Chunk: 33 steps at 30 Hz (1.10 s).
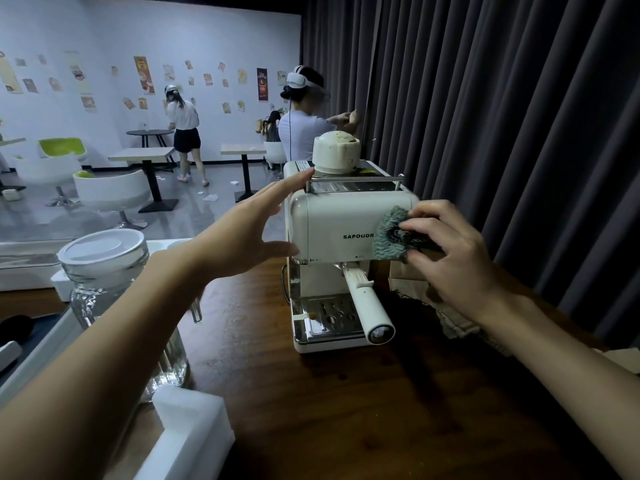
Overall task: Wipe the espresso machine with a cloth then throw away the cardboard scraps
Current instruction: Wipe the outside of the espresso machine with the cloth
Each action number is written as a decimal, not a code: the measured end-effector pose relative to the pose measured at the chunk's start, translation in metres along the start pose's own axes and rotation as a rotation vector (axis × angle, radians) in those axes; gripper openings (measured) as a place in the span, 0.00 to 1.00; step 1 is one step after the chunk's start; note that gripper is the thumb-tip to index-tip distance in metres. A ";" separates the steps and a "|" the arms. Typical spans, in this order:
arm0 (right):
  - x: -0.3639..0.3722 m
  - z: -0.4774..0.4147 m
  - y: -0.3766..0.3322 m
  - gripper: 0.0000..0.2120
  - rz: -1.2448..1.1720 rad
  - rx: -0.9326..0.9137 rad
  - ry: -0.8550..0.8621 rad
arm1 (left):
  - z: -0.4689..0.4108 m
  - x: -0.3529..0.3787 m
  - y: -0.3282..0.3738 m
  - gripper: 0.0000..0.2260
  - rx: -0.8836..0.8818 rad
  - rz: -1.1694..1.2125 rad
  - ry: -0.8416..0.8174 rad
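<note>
A white foam block and a lidded glass jar sit nearest on the wooden counter. Beyond them, the left hand, fingers straight, braces the cream espresso machine, and the right hand pinches a grey cloth against its front. This looks like the wiping step: next, sweep the cloth across the panel. Brown cardboard beside the machine is not yet binned.

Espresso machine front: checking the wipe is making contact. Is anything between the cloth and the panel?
Nothing visible. The right hand holds the cloth straight against the front of the espresso machine; the portafilter handle juts out lower down.
</note>
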State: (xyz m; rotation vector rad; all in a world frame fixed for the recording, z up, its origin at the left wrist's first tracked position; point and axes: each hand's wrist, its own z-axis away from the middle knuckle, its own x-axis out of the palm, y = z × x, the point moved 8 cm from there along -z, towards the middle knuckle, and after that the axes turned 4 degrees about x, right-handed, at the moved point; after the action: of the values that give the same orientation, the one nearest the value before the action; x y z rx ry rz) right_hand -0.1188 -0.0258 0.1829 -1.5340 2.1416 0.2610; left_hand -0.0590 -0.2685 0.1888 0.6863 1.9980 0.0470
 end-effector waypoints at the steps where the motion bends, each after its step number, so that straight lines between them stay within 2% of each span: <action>1: -0.001 0.003 0.002 0.17 0.006 0.005 0.008 | 0.000 0.000 0.000 0.48 0.000 0.001 0.000; 7: 0.010 0.005 -0.009 0.17 0.052 -0.049 0.013 | -0.001 0.000 0.000 0.48 -0.011 -0.005 -0.002; 11: 0.030 0.000 -0.032 0.13 0.057 -0.167 -0.083 | -0.001 -0.001 0.001 0.48 -0.030 -0.007 -0.002; 20: 0.060 -0.020 -0.079 0.14 0.094 -0.365 -0.234 | -0.001 -0.003 0.005 0.47 -0.054 0.006 -0.015; 26: 0.061 -0.021 -0.078 0.13 0.066 -0.363 -0.289 | 0.000 -0.003 0.006 0.47 -0.034 0.010 -0.016; 33: 0.032 -0.001 -0.034 0.15 0.140 -0.297 -0.300 | -0.001 -0.001 0.002 0.47 -0.036 0.007 -0.009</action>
State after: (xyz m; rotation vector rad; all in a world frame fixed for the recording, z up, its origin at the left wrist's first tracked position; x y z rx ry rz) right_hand -0.0958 -0.0644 0.1726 -1.3920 2.0344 0.8357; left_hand -0.0584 -0.2671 0.1909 0.6693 1.9814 0.0838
